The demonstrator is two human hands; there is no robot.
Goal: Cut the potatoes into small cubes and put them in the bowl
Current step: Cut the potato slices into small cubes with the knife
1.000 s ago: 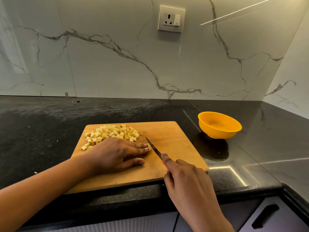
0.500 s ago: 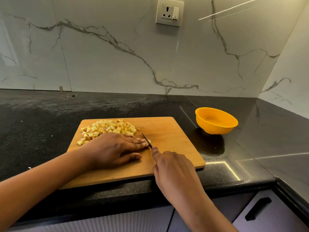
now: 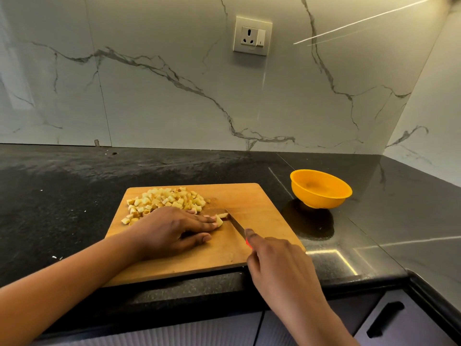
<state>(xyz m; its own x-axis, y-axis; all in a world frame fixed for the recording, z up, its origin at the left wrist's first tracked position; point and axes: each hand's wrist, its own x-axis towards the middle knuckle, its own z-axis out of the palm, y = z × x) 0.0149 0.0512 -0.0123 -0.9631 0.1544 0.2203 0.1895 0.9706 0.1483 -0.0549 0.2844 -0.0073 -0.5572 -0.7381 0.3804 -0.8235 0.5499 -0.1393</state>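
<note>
Worryingly, on the cutting board (image 3: 262, 203) left of the bowl (image 3: 321, 196), the right hand (image 3: 277, 260) is gripping the knife (image 3: 235, 224) while the left hand (image 3: 172, 228), fingers flat, is pinning a potato piece (image 3: 219, 219) beside the blade, likely endangering fingertips.

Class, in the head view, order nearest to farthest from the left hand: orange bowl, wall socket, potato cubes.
1. Potato cubes: just beyond the left hand.
2. Orange bowl: right, on the counter.
3. Wall socket: high, behind.
</note>
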